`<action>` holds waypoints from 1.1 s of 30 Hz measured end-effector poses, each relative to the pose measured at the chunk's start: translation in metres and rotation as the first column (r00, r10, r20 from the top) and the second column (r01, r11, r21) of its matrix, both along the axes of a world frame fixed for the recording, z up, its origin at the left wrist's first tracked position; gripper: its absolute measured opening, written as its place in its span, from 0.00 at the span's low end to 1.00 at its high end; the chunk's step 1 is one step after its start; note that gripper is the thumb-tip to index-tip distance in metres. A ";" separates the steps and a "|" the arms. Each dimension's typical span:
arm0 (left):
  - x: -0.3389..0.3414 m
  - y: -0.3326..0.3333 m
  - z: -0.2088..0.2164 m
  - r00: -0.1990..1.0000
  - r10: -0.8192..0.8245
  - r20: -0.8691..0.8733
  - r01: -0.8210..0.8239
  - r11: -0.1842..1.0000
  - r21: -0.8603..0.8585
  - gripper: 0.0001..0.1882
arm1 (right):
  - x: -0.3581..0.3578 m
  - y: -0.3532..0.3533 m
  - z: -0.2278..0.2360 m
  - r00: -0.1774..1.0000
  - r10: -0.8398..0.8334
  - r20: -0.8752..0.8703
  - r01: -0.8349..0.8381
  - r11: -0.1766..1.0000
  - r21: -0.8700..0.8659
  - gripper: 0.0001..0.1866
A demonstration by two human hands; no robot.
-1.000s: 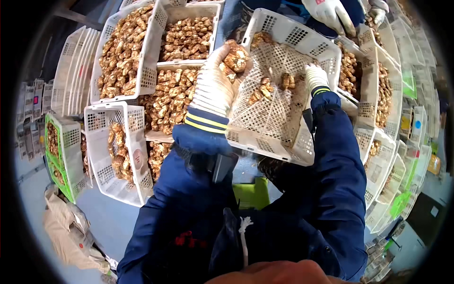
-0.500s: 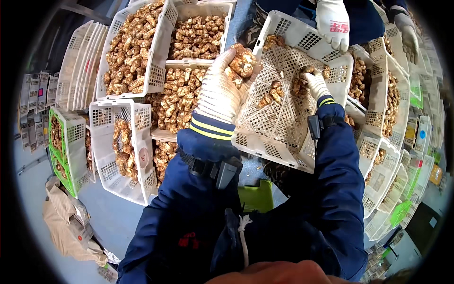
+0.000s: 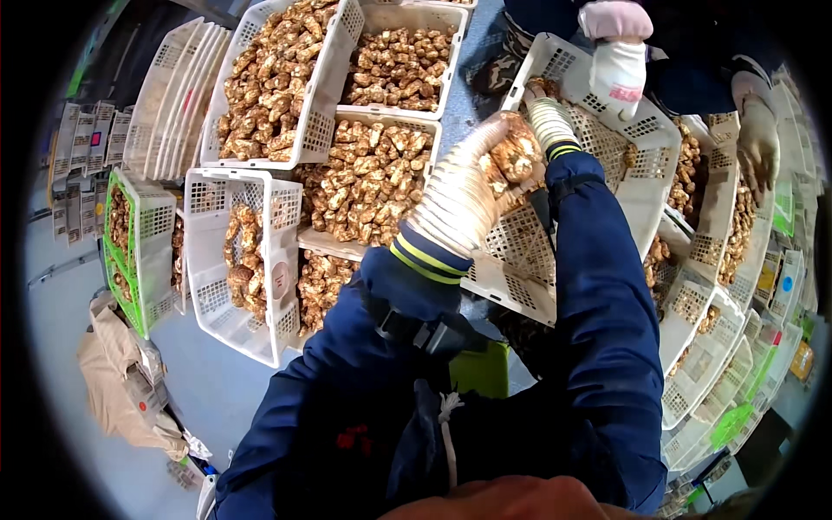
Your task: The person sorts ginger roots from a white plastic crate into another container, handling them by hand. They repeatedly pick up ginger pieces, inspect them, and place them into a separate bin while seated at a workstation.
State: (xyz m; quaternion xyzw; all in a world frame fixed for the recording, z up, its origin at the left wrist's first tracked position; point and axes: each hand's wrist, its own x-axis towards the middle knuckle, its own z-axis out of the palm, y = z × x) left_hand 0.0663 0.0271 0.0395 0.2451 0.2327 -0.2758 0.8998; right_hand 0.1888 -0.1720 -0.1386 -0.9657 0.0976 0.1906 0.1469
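My left hand [image 3: 459, 191], in a white ribbed glove, is closed around a few brown, knobbly mushrooms [image 3: 517, 154] above the near left side of a white perforated crate [image 3: 513, 290]. My right hand [image 3: 549, 123], gloved alike, reaches into the crate's far left corner, just beyond the held mushrooms. Its fingertips are hidden beside more mushrooms [image 3: 544, 86] there, so whether it grips one does not show. The crate stands tilted in front of me, and my right forearm covers much of its inside.
White crates of mushrooms [image 3: 368, 182] fill the left, beside stacked crates [image 3: 173, 100] and a green crate [image 3: 121, 251]. More crates [image 3: 706, 321] line the right. Another person's gloved hand [image 3: 619, 76] is at the far crate rim; a second gloved hand [image 3: 757, 143] hangs farther right.
My right hand has gone from the crate's middle to its far left corner. My left hand keeps its mushrooms. The whole view has shifted, with the surroundings now farther right.
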 end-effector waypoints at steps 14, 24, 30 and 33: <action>0.007 -0.005 -0.014 1.000 0.017 0.025 -0.016 1.000 -0.023 0.14 | -0.025 -0.050 -0.056 0.898 -0.086 0.432 0.075 0.996 0.043 0.25; 0.003 -0.008 -0.014 0.998 0.054 0.030 -0.055 0.998 0.020 0.13 | -0.028 -0.028 -0.042 0.941 -0.331 -0.066 0.324 0.941 -0.097 0.24; 0.009 0.009 -0.027 0.998 0.052 0.045 -0.054 0.998 0.045 0.14 | -0.117 -0.001 0.051 0.968 0.023 0.250 -0.085 0.967 0.239 0.21; 0.009 -0.012 -0.018 0.997 -0.020 0.078 0.018 1.000 0.025 0.13 | -0.176 -0.039 0.045 0.939 -0.021 0.343 -0.090 0.949 0.303 0.31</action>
